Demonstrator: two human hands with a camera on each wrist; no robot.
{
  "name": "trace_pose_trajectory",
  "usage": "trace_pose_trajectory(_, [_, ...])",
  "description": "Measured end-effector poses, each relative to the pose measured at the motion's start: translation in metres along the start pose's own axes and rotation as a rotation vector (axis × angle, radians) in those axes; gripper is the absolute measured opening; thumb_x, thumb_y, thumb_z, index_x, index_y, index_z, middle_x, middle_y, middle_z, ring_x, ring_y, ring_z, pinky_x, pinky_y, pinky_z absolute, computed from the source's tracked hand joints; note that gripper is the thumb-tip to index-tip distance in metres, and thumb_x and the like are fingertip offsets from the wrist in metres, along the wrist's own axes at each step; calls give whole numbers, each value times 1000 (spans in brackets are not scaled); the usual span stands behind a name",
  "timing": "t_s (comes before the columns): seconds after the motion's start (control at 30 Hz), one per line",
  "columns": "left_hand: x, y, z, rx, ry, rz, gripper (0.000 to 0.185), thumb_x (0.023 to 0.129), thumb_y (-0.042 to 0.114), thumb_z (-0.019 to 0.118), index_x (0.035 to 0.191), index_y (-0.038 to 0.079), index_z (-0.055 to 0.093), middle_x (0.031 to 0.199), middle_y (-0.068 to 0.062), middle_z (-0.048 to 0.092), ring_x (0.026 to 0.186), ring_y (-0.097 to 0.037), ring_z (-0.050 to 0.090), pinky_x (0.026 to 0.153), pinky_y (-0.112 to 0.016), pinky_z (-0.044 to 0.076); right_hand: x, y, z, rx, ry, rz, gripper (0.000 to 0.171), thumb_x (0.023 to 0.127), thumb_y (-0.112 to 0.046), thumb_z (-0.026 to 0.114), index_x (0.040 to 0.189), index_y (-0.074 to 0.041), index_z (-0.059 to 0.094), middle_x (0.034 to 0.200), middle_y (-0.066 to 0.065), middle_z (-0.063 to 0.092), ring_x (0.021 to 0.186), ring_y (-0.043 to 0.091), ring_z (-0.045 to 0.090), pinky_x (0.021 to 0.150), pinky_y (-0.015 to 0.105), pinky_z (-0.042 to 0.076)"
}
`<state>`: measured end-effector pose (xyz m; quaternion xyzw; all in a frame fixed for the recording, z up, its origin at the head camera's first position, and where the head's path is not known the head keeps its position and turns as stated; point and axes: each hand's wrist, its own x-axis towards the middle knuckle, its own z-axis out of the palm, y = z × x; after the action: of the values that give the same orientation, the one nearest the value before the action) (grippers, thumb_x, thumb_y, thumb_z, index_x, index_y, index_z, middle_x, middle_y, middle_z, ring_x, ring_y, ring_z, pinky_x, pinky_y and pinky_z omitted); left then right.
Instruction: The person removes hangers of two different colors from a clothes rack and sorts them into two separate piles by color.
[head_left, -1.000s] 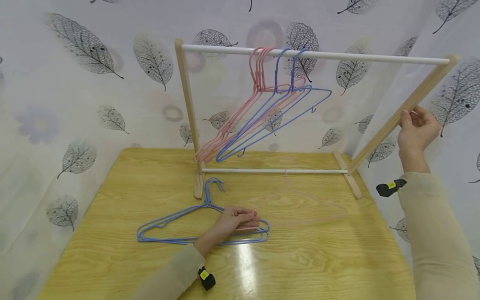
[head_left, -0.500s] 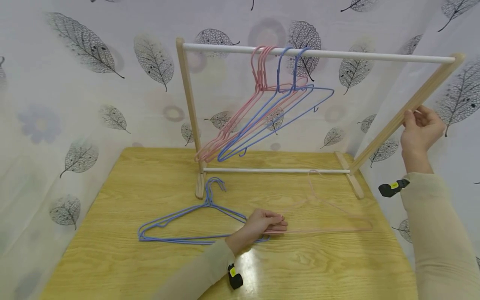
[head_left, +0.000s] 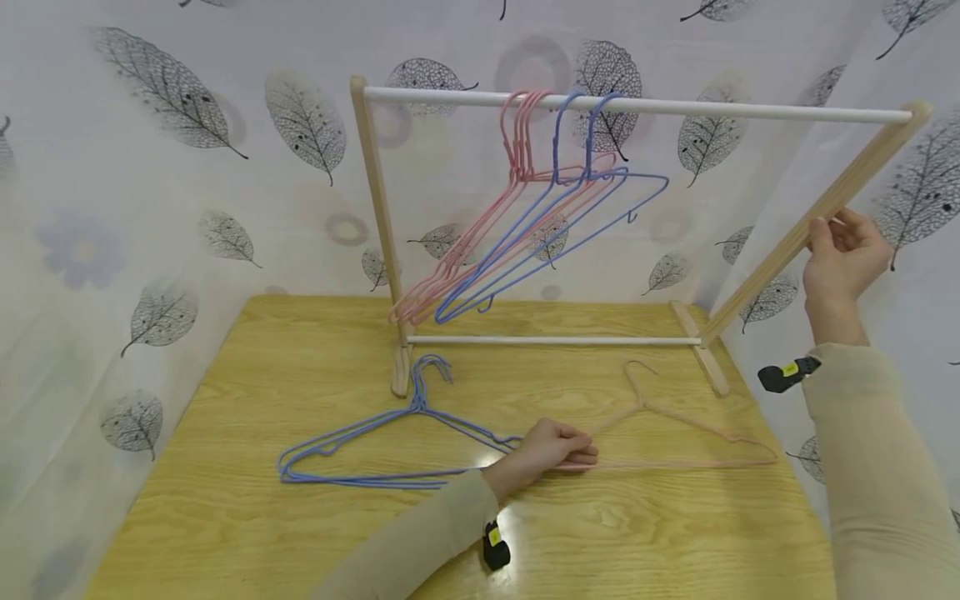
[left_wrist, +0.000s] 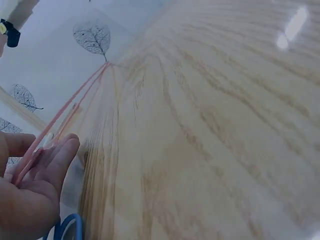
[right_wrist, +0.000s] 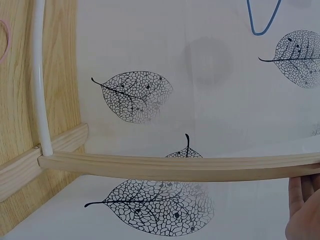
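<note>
My left hand holds the left end of a thin pink hanger just at the table, its hook towards the rack. In the left wrist view, the pink hanger passes between the thumb and the fingers. Beneath my left wrist lie several blue hangers, stacked flat. My right hand grips the right wooden post of a small clothes rack, thumb at the near side. Its fingertips touch the underside of that post in the right wrist view.
Several pink hangers and two blue hangers hang on the rack's white top bar. A lower white bar joins the rack's feet. The wooden table meets a leaf-print curtain behind.
My left hand has moved right, drawing the pink hanger away from over the blue ones towards the table's right side. My right hand stays on the post.
</note>
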<state>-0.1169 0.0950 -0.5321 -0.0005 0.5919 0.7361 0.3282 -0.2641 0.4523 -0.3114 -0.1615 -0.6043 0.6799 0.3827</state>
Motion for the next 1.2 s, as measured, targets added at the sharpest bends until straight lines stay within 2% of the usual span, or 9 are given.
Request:
trace_pose_trajectory(0.13, [5,1,3,95,25,38,25,101,6,69,118,-12,74,109,-29,78,103,-37,80,84,-31,70,0,-2,1,-21,1,4,21,95,-6,76,115,-13,78,100,-6,71,89,5,67,75,6,60])
trace_pose_trajectory(0.3, [7,3,-2,302,92,161,25,96,18,76,110,-2,81,102,-17,83,91,-12,78,79,-17,65,-2,-5,2,-40,4,18,21,96,-8,76,116,-14,78,102,-8,70,92,4,67,77,5,59])
trace_pose_trajectory(0.4, [7,6,-7,359,90,210,26,96,25,76,109,3,83,109,-12,83,92,-7,74,76,-13,58,-2,-5,1,-43,4,17,21,96,-8,76,116,-14,78,101,-8,70,91,4,66,77,5,59])
trace_pose_trajectory(0.47, [5,8,-10,348,68,224,27,98,26,75,111,3,82,116,-11,81,99,-9,74,78,-14,58,-2,-5,1,-42,6,12,20,95,-8,76,115,-14,78,100,-7,71,90,4,66,76,6,59])
trace_pose_trajectory(0.6, [0,13,-21,307,4,242,30,102,26,71,119,3,79,126,-11,78,115,-19,76,92,-19,64,-2,-3,0,-35,7,15,20,96,-7,76,114,-14,78,99,-7,71,90,4,66,75,6,59])
trace_pose_trajectory(0.7, [-6,17,-33,238,-29,267,31,105,22,68,124,-1,76,129,-16,76,122,-27,74,103,-32,65,-1,-1,-1,-34,3,14,20,95,-7,77,114,-14,78,98,-8,71,89,5,66,75,6,59])
trace_pose_trajectory(0.8, [-14,23,-47,162,-37,287,32,106,16,65,128,-7,71,133,-23,72,125,-33,72,109,-44,62,0,-1,-1,-32,-2,9,20,95,-8,77,114,-14,79,98,-8,71,89,5,66,75,6,59])
trace_pose_trajectory(0.9, [-23,28,-62,115,-23,300,35,107,12,62,133,-10,66,136,-26,69,128,-36,70,110,-49,59,0,0,-2,-29,-6,1,20,95,-7,77,114,-14,79,98,-7,71,88,5,66,74,6,59])
trace_pose_trajectory(1.2, [-46,34,-106,0,84,385,40,108,7,58,138,-19,56,139,-34,62,131,-43,65,108,-40,60,2,2,-1,-11,-3,-13,19,94,-5,78,111,-13,79,94,-6,72,85,5,67,72,7,60])
